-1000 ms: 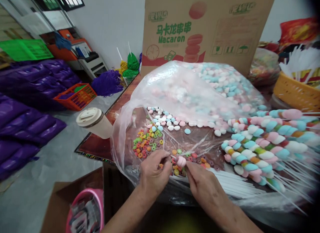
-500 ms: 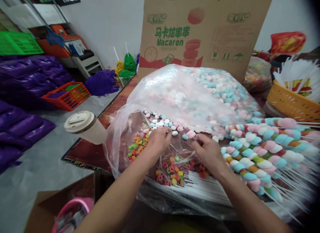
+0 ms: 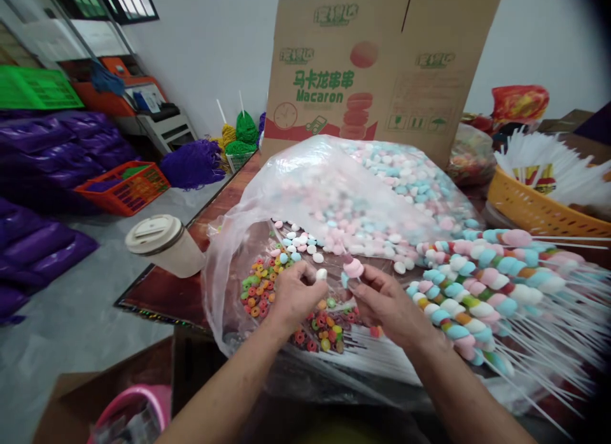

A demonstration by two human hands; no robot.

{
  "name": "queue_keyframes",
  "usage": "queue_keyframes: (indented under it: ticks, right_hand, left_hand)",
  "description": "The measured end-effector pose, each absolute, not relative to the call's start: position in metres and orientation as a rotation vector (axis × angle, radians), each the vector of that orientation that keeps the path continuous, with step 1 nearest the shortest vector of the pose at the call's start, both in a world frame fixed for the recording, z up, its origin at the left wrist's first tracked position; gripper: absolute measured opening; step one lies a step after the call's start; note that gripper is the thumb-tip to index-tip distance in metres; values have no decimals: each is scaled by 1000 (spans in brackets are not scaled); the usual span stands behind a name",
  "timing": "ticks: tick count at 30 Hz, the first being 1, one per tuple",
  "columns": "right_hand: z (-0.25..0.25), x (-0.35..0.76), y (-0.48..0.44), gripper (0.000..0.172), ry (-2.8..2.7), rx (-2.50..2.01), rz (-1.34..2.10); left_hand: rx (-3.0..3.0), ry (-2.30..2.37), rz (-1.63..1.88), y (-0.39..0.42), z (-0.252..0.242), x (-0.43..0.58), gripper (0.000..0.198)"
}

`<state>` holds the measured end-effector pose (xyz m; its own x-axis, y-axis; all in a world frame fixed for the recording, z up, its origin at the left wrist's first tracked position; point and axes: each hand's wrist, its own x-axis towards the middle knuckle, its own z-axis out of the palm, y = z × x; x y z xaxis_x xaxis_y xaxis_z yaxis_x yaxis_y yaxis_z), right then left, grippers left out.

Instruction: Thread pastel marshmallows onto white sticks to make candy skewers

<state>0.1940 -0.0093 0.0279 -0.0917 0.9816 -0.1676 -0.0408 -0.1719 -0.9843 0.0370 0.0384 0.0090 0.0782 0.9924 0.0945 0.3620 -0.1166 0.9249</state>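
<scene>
Carton [image 3: 382, 69]: printed "Macaron", upright at top centre, behind the bag.
Plastic bag [image 3: 329, 183]: clear, centre of frame, on the table [image 3: 181, 288]; pink, blue and white candies inside.
Skewers [image 3: 487, 285]: threaded candy sticks, heaped centre right.
Cup [image 3: 162, 243]: lidded, left of the bag.
Ring candies [image 3: 260, 285]: loose, lower centre.
Right hand [image 3: 386, 301]: grip pinched shut on pink candy [image 3: 354, 268], centre.
Left hand [image 3: 293, 294]: grip closed on white candy [image 3: 321, 274], just left of the pink.

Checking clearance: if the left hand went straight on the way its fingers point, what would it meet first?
Probably the pink candy held up by the right hand. The left hand, pinching a white candy, points toward it. Depth between them is unclear.
</scene>
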Motion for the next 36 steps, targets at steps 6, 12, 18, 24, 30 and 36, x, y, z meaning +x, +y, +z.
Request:
queue_keyframes:
  ticks: [6,12,18,24,30,36]
  right_hand:
    - [29,169,-31,26,-913,-1075,1542]
    - [46,172,-49,18,-952,-996,1526]
    - [37,160,-55,21,-1373,-1289,990]
    - [30,157,-57,19,-1634,-1431,564]
    - [22,157,-52,16,-1395,-1387,796]
    - [24,156,-53,22,-1199,-1310,1110]
  left_hand:
    - [1299,1142,1156,1,19,44,16]
    - [1033,1117,1030,-12,35,33,23]
    - [993,1024,1060,-26,32,40,19]
    - [1081,1142,1087,-29,28,39,20]
    - [1019,985,1020,-34,31,32,27]
    - [954,892,974,-29,24,24,32]
